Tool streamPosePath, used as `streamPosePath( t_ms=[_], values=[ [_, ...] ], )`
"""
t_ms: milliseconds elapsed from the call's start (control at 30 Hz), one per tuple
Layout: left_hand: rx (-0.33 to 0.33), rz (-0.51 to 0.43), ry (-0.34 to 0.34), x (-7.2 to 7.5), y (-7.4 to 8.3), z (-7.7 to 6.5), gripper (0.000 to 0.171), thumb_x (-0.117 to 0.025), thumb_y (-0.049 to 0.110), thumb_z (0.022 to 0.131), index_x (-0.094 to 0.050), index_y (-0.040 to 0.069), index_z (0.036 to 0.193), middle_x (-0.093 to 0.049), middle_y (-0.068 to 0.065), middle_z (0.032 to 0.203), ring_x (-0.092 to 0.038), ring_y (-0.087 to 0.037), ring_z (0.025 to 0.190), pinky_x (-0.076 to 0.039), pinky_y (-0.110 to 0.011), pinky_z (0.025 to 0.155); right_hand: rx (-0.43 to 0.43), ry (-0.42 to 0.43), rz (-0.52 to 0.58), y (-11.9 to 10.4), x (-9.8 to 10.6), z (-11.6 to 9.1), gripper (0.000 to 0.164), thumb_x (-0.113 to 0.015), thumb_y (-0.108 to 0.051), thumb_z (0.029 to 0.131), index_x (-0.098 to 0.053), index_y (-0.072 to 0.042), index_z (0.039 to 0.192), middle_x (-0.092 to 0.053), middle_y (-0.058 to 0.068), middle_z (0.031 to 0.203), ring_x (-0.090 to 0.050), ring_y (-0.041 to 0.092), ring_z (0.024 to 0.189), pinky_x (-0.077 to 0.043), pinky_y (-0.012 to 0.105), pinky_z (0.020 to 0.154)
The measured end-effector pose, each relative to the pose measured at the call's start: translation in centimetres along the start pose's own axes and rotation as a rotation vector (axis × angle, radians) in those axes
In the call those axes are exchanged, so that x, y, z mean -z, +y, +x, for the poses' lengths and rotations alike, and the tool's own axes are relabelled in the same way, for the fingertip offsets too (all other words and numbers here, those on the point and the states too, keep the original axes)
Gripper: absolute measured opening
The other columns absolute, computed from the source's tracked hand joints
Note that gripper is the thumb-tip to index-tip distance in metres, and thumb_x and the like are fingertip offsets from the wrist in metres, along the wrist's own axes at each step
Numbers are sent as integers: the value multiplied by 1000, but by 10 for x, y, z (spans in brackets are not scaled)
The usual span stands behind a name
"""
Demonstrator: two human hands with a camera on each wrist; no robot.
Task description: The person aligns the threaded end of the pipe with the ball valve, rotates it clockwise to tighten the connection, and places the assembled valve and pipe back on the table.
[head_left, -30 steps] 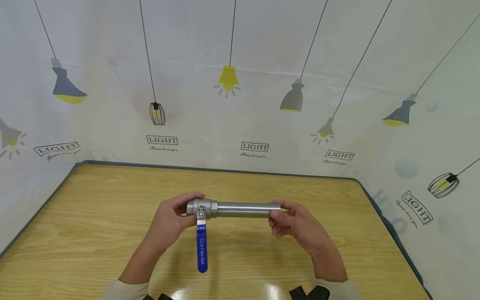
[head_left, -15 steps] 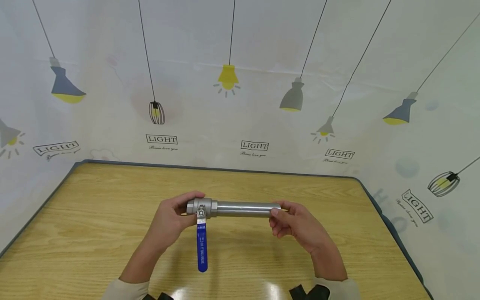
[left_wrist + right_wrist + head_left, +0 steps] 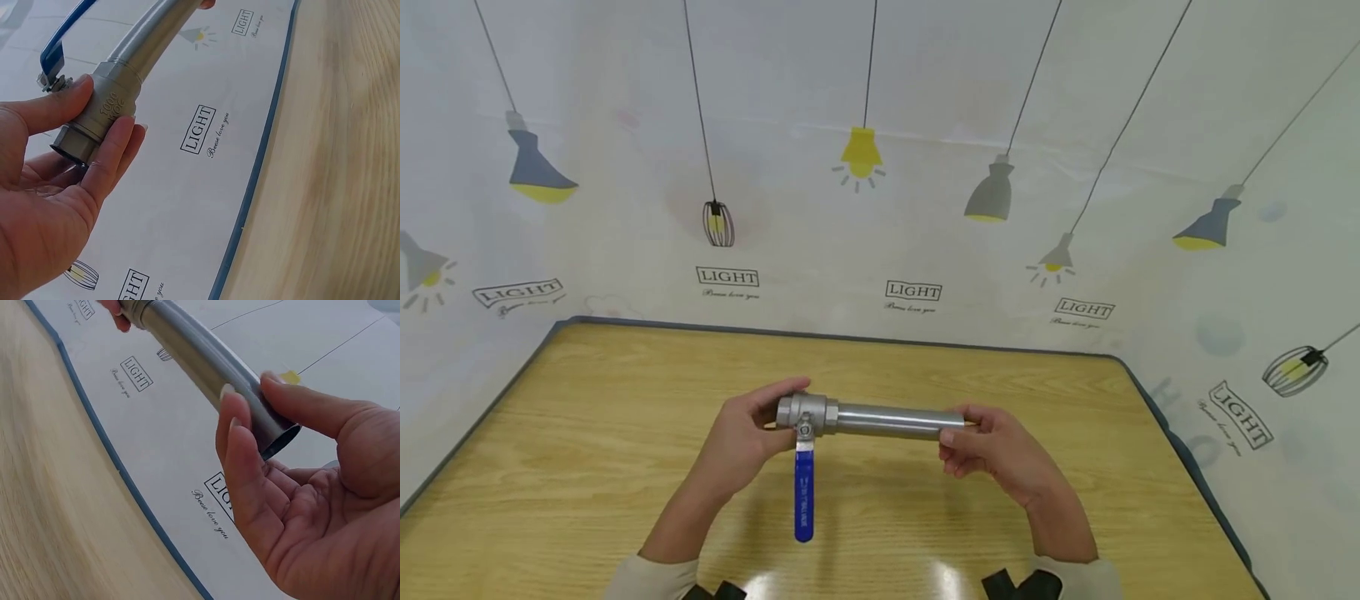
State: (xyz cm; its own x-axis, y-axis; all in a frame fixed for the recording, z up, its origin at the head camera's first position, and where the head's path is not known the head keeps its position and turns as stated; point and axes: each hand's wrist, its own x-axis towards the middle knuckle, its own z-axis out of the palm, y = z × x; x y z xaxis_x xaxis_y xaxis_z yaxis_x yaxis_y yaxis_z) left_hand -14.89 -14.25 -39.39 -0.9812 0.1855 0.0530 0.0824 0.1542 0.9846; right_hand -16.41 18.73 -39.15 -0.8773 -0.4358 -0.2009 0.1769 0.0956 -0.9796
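Note:
A steel ball valve (image 3: 805, 410) with a blue lever handle (image 3: 804, 496) is joined to a straight metal pipe (image 3: 891, 421). The whole piece is held up over the table, nearly level, with the lever pointing toward the person. My left hand (image 3: 737, 437) grips the valve body between thumb and fingers, as the left wrist view also shows around the valve (image 3: 103, 103). At the other end, my right hand (image 3: 1000, 454) pinches the pipe near its tip. The open pipe end (image 3: 281, 442) faces the palm in the right wrist view.
A wood-grain table (image 3: 647, 375) lies beneath both hands. Along its back and sides runs a dark blue edge strip (image 3: 842, 337). White sheeting (image 3: 805, 217) printed with lamps and the word LIGHT rises behind and at both sides.
The pipe's right end has dipped slightly relative to the valve, so the piece tilts a little. Both hands keep their hold, and the head view has shifted slightly.

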Motion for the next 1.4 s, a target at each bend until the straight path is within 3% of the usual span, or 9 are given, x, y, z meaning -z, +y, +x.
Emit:
streamPosePath(
  t_ms=[300, 433, 600, 700, 800, 967, 1067, 1200, 1400],
  values=[
    [-3, 109, -63, 2, -1, 0, 46, -68, -2, 85, -59, 7, 129, -56, -22, 125, -62, -32, 107, -57, -28, 76, -8, 84, -196, 2, 0, 1, 40, -77, -22, 83, -62, -2, 114, -67, 9, 102, -63, 23, 96, -51, 39, 84],
    [-39, 270, -121, 1, -4, 1, 52, -67, -5, 84, -55, 7, 134, -57, -15, 123, -59, -26, 105, -56, -27, 78, -2, 154, -324, 1, -2, 1, 40, -79, -25, 81, -66, -8, 114, -61, 8, 122, -56, 23, 110, -42, 42, 95],
    [-119, 481, -140, -1, -8, 1, 52, -71, -5, 79, -58, 8, 128, -59, -6, 119, -58, -20, 101, -52, -34, 83, -15, 179, -341, 0, -4, 2, 41, -79, -21, 81, -66, -7, 117, -48, 11, 143, -60, 31, 113, -46, 44, 96],
    [-179, 558, -120, 0, -10, 1, 50, -72, -9, 73, -62, 9, 120, -52, -11, 134, -57, -30, 112, -51, -45, 90, -4, 181, -345, 0, -5, 3, 40, -80, -20, 80, -66, -5, 115, -45, 14, 146, -54, 36, 122, -48, 44, 97],
    [-238, 634, -89, 0, -12, 3, 52, -73, -10, 67, -66, 9, 115, -31, -17, 154, -37, -41, 135, -33, -61, 106, 13, 187, -394, 0, -4, 5, 38, -81, -21, 79, -67, -4, 111, -44, 16, 146, -43, 39, 132, -43, 49, 103],
    [-309, 773, -44, 0, -18, 7, 51, -77, -7, 63, -70, 12, 110, -11, -19, 161, -1, -41, 148, -4, -73, 108, 43, 194, -663, 2, -6, 12, 32, -82, -26, 77, -72, -12, 104, -34, 15, 154, -18, 41, 144, -27, 63, 109],
    [-349, 849, -18, -1, -22, 10, 52, -77, -7, 61, -71, 11, 109, -10, -20, 161, 3, -41, 148, -3, -75, 107, 132, 186, -881, 6, -7, 18, 31, -84, -25, 75, -75, -13, 101, -27, 15, 158, -6, 43, 146, -21, 67, 109],
    [-362, 929, -10, -1, -31, 13, 50, -78, -4, 61, -72, 11, 108, -11, -21, 160, 2, -43, 147, -3, -77, 105, 265, 167, -1100, 12, -6, 26, 30, -85, -24, 73, -77, -11, 99, -26, 18, 157, -7, 46, 145, -18, 72, 107],
    [-335, 995, -38, -3, -46, 21, 43, -78, 3, 63, -73, 14, 105, -11, -23, 159, 1, -45, 146, -2, -78, 104, 265, 130, -1265, 21, -2, 37, 32, -83, -31, 76, -76, -14, 103, -24, 18, 158, -7, 43, 147, -14, 74, 106]
  ],
)
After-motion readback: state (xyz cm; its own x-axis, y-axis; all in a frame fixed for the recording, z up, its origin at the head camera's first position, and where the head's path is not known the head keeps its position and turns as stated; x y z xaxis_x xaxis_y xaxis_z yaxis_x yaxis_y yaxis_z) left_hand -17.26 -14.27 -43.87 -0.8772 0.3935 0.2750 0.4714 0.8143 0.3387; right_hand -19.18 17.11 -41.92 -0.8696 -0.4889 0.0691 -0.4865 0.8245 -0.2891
